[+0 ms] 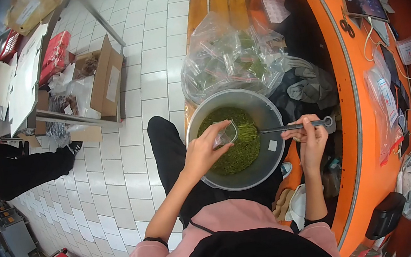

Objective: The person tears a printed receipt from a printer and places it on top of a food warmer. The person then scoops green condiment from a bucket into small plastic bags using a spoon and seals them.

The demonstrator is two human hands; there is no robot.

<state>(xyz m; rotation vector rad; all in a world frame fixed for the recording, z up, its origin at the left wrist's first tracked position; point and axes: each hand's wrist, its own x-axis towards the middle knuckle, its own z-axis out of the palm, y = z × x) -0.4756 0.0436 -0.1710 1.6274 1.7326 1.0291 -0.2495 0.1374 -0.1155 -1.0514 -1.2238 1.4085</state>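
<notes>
A round grey bucket [212, 176] between my legs holds loose green dried leaves [232, 159]. Over its left part, my left hand [208, 149] holds a small clear plastic bag [226, 132] by its sides, with the mouth spread apart. My right hand [310, 140], at the right rim, is closed on the dark handle of a spoon [289, 127]. The spoon's head is among green leaves just right of the small bag. Beyond the bucket, a large clear bag [228, 65] contains several small bags with green contents.
An orange counter [342, 109] runs along my right, with scissors [347, 28] and a tablet [365, 2] on it. Dark and grey clothing lies beside the large bag. Cardboard boxes [107, 82] stand at the left, near another person's black-clad leg [37, 168].
</notes>
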